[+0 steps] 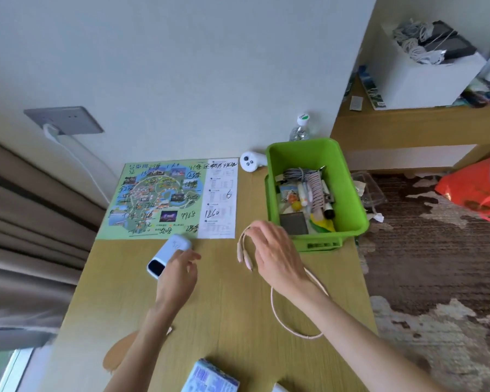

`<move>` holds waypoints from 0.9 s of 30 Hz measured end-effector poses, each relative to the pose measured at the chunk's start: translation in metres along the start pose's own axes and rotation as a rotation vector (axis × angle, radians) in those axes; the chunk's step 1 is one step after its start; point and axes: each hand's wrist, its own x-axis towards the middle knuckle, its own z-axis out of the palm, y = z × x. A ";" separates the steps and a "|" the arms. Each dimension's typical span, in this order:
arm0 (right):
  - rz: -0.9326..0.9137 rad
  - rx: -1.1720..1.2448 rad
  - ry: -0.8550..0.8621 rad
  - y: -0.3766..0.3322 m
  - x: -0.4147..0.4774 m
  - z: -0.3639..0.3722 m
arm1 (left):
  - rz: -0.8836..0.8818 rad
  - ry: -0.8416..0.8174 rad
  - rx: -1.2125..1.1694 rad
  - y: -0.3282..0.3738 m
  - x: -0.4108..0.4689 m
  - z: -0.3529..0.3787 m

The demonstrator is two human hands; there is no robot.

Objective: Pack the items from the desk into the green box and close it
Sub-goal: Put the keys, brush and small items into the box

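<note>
The green box point(348, 193) stands open on the desk's right side, holding cords, pens and several small items. My right hand point(277, 256) hovers just left of it and pinches a pink cable point(277, 312) whose plug ends dangle at my fingers while the rest loops back along the desk. My left hand point(178, 275) grips the near end of a light blue power bank point(167, 254) lying at the middle of the desk. A printed map sheet point(170, 199) lies flat behind it.
A white controller point(251, 161) and a water bottle point(300, 128) sit against the wall behind the box. A blue patterned packet point(210, 377) lies at the desk's near edge. Wall socket with white cord at left; carpet and an orange bag to the right.
</note>
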 end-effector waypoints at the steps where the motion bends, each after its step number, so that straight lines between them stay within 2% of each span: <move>1: -0.015 0.005 -0.081 -0.003 -0.002 0.010 | -0.018 0.017 0.021 -0.012 -0.008 -0.001; 4: 0.018 -0.021 -0.295 -0.005 -0.005 0.037 | -0.064 0.062 0.059 -0.042 -0.030 -0.008; 8: 0.068 -0.083 -0.558 0.001 -0.007 0.065 | -0.110 0.030 0.057 -0.076 -0.055 -0.012; 10: 0.056 -0.100 -0.622 0.000 -0.007 0.074 | -0.121 0.022 0.054 -0.088 -0.065 -0.014; 16: 0.035 -0.091 -0.597 -0.015 -0.011 0.086 | -0.173 0.091 0.137 -0.114 -0.087 -0.017; 21: 0.045 -0.145 -0.524 -0.025 -0.020 0.086 | -0.301 -0.156 0.233 -0.133 -0.097 -0.012; 27: 0.023 -0.093 -0.509 -0.051 -0.033 0.085 | -0.222 -0.170 0.284 -0.143 -0.108 0.001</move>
